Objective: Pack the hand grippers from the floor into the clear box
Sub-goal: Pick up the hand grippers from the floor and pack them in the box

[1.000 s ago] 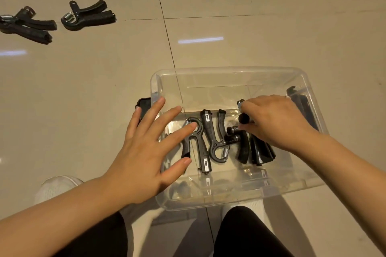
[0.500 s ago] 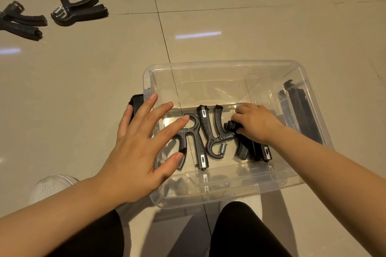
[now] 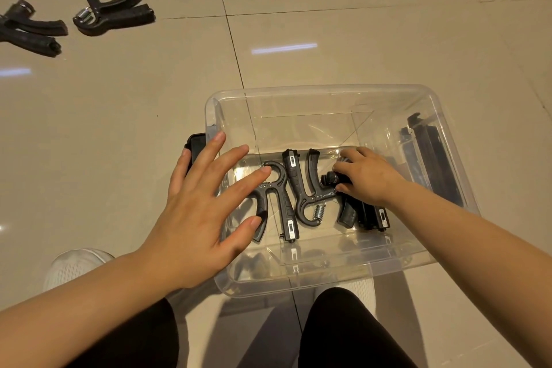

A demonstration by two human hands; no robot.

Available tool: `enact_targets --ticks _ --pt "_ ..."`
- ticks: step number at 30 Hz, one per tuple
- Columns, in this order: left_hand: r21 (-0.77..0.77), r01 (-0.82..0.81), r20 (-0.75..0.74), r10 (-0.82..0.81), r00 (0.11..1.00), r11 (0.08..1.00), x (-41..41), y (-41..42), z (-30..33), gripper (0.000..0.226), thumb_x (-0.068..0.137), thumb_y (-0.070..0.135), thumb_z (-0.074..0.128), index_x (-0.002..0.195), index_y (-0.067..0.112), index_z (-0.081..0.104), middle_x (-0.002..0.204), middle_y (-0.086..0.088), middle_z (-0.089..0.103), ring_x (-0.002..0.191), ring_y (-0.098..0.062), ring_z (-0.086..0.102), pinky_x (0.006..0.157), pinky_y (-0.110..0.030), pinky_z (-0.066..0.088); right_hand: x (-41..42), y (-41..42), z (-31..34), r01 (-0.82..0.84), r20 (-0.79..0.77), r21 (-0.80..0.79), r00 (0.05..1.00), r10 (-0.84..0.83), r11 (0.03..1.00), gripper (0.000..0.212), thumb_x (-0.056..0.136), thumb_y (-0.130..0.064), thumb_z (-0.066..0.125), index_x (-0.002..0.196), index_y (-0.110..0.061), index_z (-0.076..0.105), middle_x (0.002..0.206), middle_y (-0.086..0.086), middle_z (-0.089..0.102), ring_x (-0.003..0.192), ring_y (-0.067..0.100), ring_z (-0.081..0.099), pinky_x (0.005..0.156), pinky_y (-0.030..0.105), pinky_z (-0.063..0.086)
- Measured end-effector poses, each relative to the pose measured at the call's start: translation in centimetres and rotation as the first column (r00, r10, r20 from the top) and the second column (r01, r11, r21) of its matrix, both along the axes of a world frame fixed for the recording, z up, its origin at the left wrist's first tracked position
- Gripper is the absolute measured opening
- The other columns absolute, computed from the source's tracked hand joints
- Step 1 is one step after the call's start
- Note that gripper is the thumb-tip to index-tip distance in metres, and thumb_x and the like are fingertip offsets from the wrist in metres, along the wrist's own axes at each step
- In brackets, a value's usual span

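The clear box (image 3: 316,91) stands on the tiled floor before my knees. Inside lie black hand grippers: one at the left (image 3: 277,194), one in the middle (image 3: 304,191), and a third (image 3: 363,213) at the right. My right hand (image 3: 366,178) reaches down into the box and grips the top of that third gripper, fingers curled round its knob end. My left hand (image 3: 203,212) hovers with spread, straight fingers over the box's left rim, holding nothing. Two more grippers lie on the floor at the far left: one (image 3: 112,13) and another (image 3: 30,28) beside it.
A black phone-like object (image 3: 195,148) lies on the floor against the box's left side, partly under my left fingers. A dark flat object (image 3: 433,158) shows through the box's right wall. A white shoe (image 3: 74,267) and my black-clad knees sit below.
My right hand has gone down from above the rim to the box bottom, setting the third gripper beside the others. My left hand has barely moved.
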State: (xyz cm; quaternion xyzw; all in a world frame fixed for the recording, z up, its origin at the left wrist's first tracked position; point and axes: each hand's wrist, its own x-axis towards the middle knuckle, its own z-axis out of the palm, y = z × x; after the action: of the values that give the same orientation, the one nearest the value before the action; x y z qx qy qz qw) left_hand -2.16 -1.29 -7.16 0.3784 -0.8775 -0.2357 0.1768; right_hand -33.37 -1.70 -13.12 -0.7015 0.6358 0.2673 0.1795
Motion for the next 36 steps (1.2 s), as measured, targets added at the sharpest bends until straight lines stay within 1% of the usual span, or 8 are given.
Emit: enact_targets --ticks 11,16,19,21,23,27,31,36 --pt "-0.003 0.009 0.012 -0.009 1.000 1.000 -0.1 -0.2 0.1 0.049 0.088 0.045 0.038 0.136 0.035 0.038 0.147 -0.004 0.034 0.145 -0.023 0.009 0.111 -0.060 0.008 0.5 -0.2 0.8 -0.007 -0.081 0.080 0.997 0.013 0.997 0.050 0.091 -0.051 0.047 0.133 -0.025 0.043 0.145 0.007 0.032 0.132 0.033 0.031 0.106 0.045 0.034" --pt "0.002 0.009 -0.002 -0.009 1.000 1.000 -0.1 -0.3 0.1 0.048 0.088 0.044 0.038 0.135 0.034 0.039 0.147 -0.004 0.034 0.145 -0.023 0.009 0.112 -0.059 0.007 2.5 -0.2 2.0 -0.127 -0.157 0.033 0.979 0.131 0.991 0.065 0.086 -0.061 0.046 0.138 -0.025 0.033 0.143 0.011 0.037 0.132 0.038 0.033 0.112 0.056 0.017" --pt "0.007 0.007 -0.010 -0.007 1.000 1.000 0.0 -0.3 0.1 0.048 0.088 0.044 0.039 0.135 0.035 0.040 0.147 -0.004 0.034 0.145 -0.023 0.009 0.112 -0.058 0.007 4.0 -0.2 2.5 -0.295 -0.114 -0.021 0.950 0.291 0.955 0.091 0.079 -0.071 0.049 0.148 -0.026 0.009 0.154 0.011 0.016 0.139 0.039 0.019 0.113 0.059 0.011" --pt "0.011 0.010 -0.012 -0.010 1.000 1.000 -0.1 -0.3 0.1 0.048 0.088 0.043 0.039 0.134 0.034 0.041 0.147 -0.004 0.034 0.144 -0.023 0.009 0.112 -0.058 0.007 5.0 -0.1 1.9 -0.397 -0.113 0.029 0.911 0.397 0.918 0.104 0.075 -0.076 0.048 0.149 -0.027 -0.004 0.158 0.011 -0.004 0.142 0.040 0.007 0.114 0.058 0.009" --pt "0.009 0.011 -0.010 -0.011 1.000 1.000 -0.1 -0.3 0.1 0.047 0.088 0.043 0.039 0.134 0.035 0.041 0.147 -0.004 0.034 0.144 -0.023 0.009 0.112 -0.058 0.007 5.4 0.1 0.9 -0.415 -0.169 0.088 0.889 0.425 0.905 0.109 0.072 -0.082 0.043 0.148 -0.028 -0.013 0.157 0.015 -0.008 0.142 0.043 0.005 0.113 0.060 0.004" --pt "0.007 0.013 -0.009 -0.013 1.000 1.000 -0.1 -0.3 0.0 0.047 0.088 0.043 0.040 0.134 0.034 0.042 0.146 -0.004 0.034 0.144 -0.023 0.009 0.112 -0.059 0.007 5.0 0.0 0.6 -0.370 -0.209 0.047 0.905 0.371 0.928 0.090 0.082 -0.076 0.032 0.146 -0.035 -0.015 0.156 0.022 0.002 0.141 0.044 0.012 0.111 0.064 0.001" --pt "0.003 0.012 -0.005 -0.012 1.000 1.000 -0.1 -0.2 -0.1 0.047 0.088 0.043 0.039 0.134 0.033 0.043 0.146 -0.004 0.035 0.144 -0.023 0.009 0.112 -0.059 0.007 5.2 -0.1 0.7 -0.375 -0.228 0.076 0.896 0.382 0.924 0.090 0.081 -0.078 0.031 0.147 -0.035 -0.014 0.156 0.022 0.003 0.140 0.043 0.014 0.110 0.063 0.003" --pt "0.005 0.015 -0.006 -0.015 1.000 1.000 0.0 -0.2 0.0 0.048 0.088 0.043 0.038 0.135 0.034 0.039 0.147 -0.004 0.033 0.145 -0.022 0.008 0.112 -0.057 0.007 6.0 -0.8 1.6 -0.393 -0.039 0.077 0.917 0.397 0.916 0.087 0.085 -0.068 0.042 0.148 -0.035 -0.008 0.159 0.006 -0.006 0.144 0.033 0.006 0.114 0.054 0.013"
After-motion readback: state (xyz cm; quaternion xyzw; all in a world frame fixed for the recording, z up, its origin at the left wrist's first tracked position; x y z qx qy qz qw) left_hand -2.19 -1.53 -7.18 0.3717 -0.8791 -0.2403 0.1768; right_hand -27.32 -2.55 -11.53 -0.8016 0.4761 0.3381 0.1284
